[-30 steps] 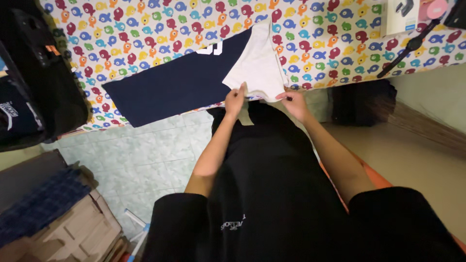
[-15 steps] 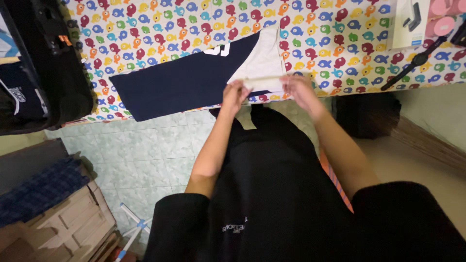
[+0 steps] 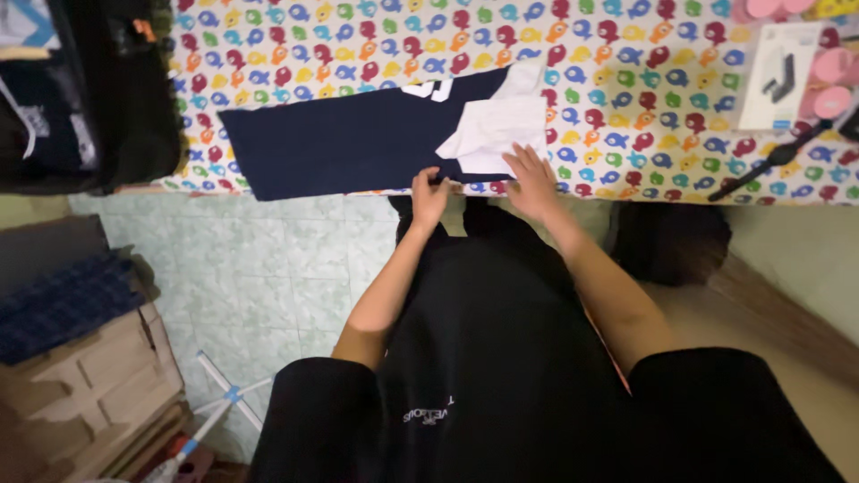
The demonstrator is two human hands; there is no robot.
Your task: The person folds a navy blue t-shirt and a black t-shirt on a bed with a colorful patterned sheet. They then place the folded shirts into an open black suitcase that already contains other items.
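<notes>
— Where's the shirt, and what are the hands doing with it?

— The navy shirt [image 3: 358, 139] lies flat on the table [image 3: 626, 125], which is covered by a cloth printed with small coloured fish. Its white part [image 3: 497, 125] is folded over the navy, just beyond the fingertips of the right hand [image 3: 530, 174].

— Are the right fingers gripping anything?

— No. They are spread and laid flat, pressing on the near edge of the white fold.

— And the left hand?

— The left hand [image 3: 429, 192] sits at the shirt's near hem, beside the right hand. Its fingers are curled in at the navy edge; whether they actually pinch the cloth I cannot tell.

— What else is around?

— Well off to the right of the fingers lie a white box [image 3: 777, 76], some pink round things [image 3: 828, 80] and a black strap [image 3: 761, 170]. Far to the left of the fingers stands a black bag [image 3: 116, 98].
</notes>
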